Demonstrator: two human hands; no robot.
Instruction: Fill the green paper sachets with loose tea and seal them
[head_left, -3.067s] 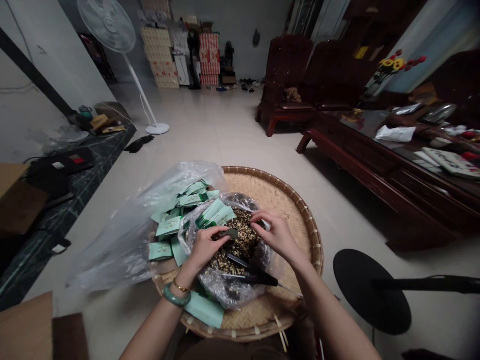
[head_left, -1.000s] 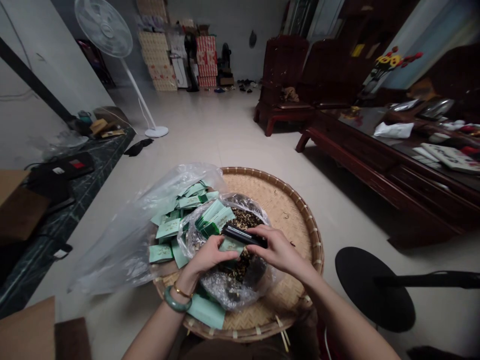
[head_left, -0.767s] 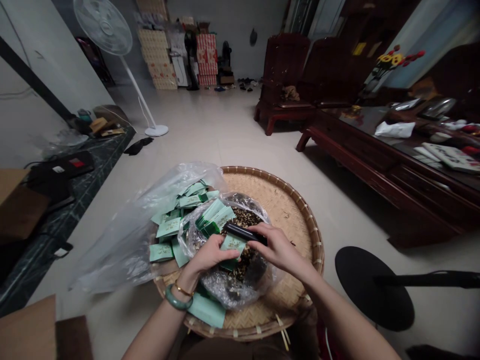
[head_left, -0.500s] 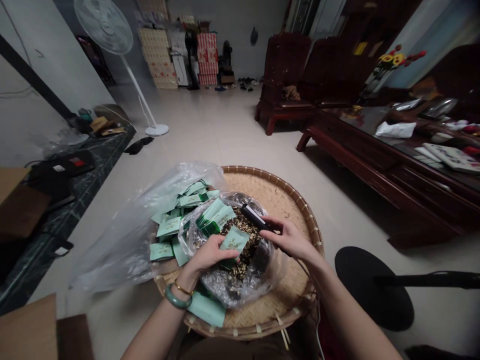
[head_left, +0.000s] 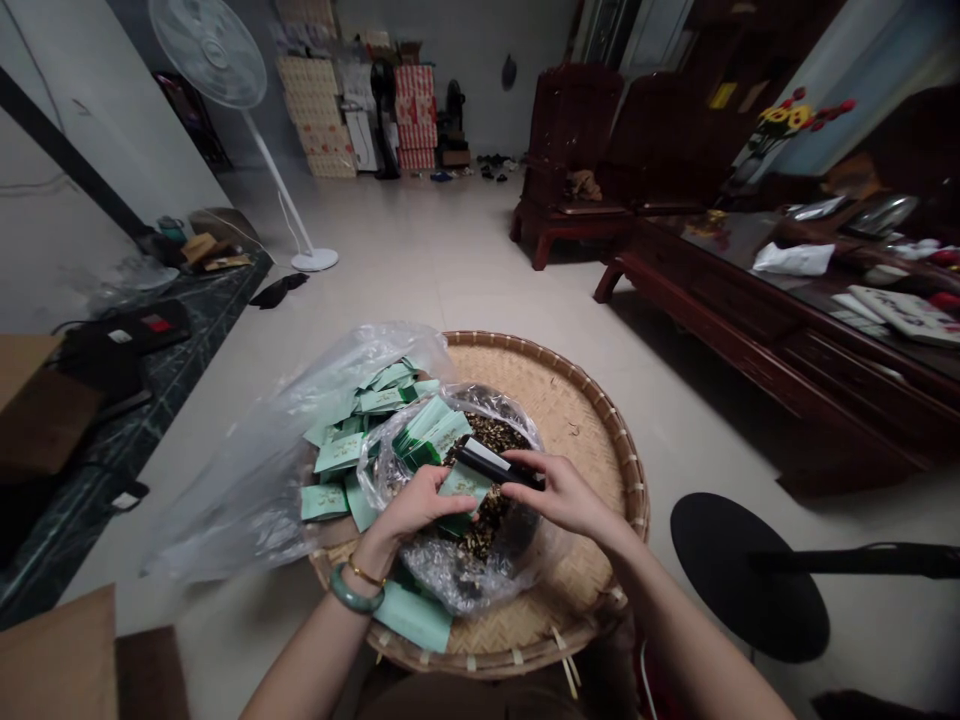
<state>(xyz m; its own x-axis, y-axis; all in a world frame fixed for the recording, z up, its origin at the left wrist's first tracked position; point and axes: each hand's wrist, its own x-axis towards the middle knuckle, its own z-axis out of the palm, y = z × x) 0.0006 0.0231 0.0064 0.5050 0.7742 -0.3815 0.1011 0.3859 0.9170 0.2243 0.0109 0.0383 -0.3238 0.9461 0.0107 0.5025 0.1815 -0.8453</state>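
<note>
Over a bag of dark and pale loose tea-like mix (head_left: 499, 432), my left hand (head_left: 415, 508) is closed on a green printed sachet (head_left: 461, 488). My right hand (head_left: 564, 490) grips a slim black handheld sealer (head_left: 491, 464) with a white strip. The sealer lies across the sachet's upper edge; whether its jaws are closed is unclear. Beside my left hand, a stack of green sachets (head_left: 431, 432) rests in the clear plastic bag (head_left: 469, 585). More sachets (head_left: 341, 455) are heaped to the left, and another sachet (head_left: 414, 617) lies below my left wrist.
A round woven bamboo tray (head_left: 592, 420) carries the bags. Large clear plastic (head_left: 255, 480) spreads left onto the floor. A black round stand base (head_left: 750, 575) is at right, with a dark wooden table (head_left: 750, 330) beyond. A white fan (head_left: 315, 260) stands farther back left.
My right hand has moved the sealer left and down, from above and right of the sachet onto its upper edge. My left hand stays nearly in place.
</note>
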